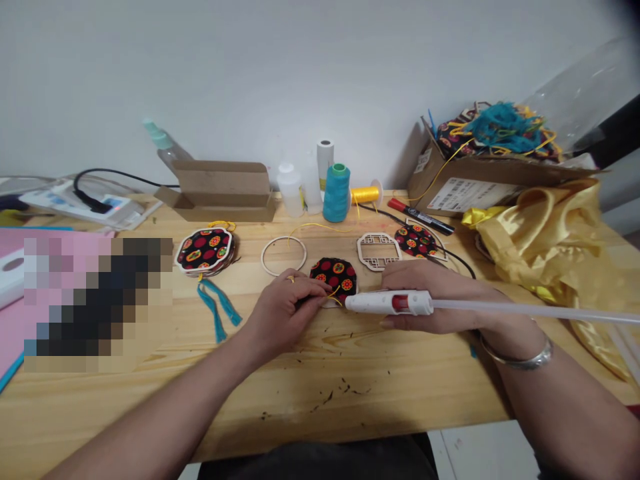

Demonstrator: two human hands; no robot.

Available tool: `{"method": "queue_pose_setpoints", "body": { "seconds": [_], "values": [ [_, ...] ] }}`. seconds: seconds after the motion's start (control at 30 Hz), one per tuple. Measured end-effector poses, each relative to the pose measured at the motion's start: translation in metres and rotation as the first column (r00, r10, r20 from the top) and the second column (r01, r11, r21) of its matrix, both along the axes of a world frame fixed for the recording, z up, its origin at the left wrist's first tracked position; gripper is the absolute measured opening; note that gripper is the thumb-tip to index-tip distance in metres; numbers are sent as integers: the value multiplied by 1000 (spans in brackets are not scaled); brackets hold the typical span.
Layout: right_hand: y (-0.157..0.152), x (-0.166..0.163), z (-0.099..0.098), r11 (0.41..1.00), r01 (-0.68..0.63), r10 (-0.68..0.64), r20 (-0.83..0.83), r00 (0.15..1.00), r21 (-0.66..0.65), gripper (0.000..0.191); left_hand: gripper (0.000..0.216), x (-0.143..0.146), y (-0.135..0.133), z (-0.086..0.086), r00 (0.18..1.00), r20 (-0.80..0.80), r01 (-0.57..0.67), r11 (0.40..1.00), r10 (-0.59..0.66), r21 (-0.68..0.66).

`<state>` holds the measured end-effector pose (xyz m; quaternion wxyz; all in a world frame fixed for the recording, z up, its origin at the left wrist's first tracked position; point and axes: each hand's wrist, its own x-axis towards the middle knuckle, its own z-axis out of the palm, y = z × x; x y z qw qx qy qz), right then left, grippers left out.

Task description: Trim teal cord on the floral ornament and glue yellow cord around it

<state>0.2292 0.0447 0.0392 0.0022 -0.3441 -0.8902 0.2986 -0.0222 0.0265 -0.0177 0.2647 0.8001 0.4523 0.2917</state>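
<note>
My right hand (427, 277) is wrapped round a white hot glue gun (375, 302), with a long clear glue stick (520, 309) running out of its back. The nozzle points left, at the lower edge of a black fabric piece (340, 272) with red and yellow flowers. At that same edge, the fingertips of my left hand (290, 307) pinch a thin yellow cord (337, 291). Whether the nozzle touches the fabric I cannot tell. Behind my hands lie a plain wooden ring (263, 257) and a wooden lattice frame (359, 250).
A stack of framed fabric pieces (205, 250) with a teal tassel (217, 310) lies left. Along the wall stand an open cardboard box (225, 190), bottles (290, 190), a teal thread cone (337, 193) and a filled carton (465, 183). Gold satin cloth (545, 240) spreads at right.
</note>
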Motion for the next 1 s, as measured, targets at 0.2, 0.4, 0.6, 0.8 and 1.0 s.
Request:
{"method": "queue_pose_setpoints", "body": {
  "seconds": [0.2,0.4,0.6,0.8,1.0],
  "values": [
    [0,1,6,1000,-24,24,14,1000,12,21,15,0,-1,1,1000,-2,-12,1000,12,-14],
    [-1,0,1,998,-51,50,-24,998,-33,26,14,0,0,0,1000,1,-22,1000,22,-17],
    [1,-3,-7,991,-78,82,-37,996,106,23,14,2,-1,2,1000,10,-25,1000,25,-7],
    [-1,-6,-7,987,-84,92,-50,995,139,28,14,2,0,2,1000,-4,-26,1000,26,-4],
    [0,-7,-9,990,-67,70,-19,997,123,29,14,1,-1,3,1000,-12,-23,999,23,-22]
  ]
}}
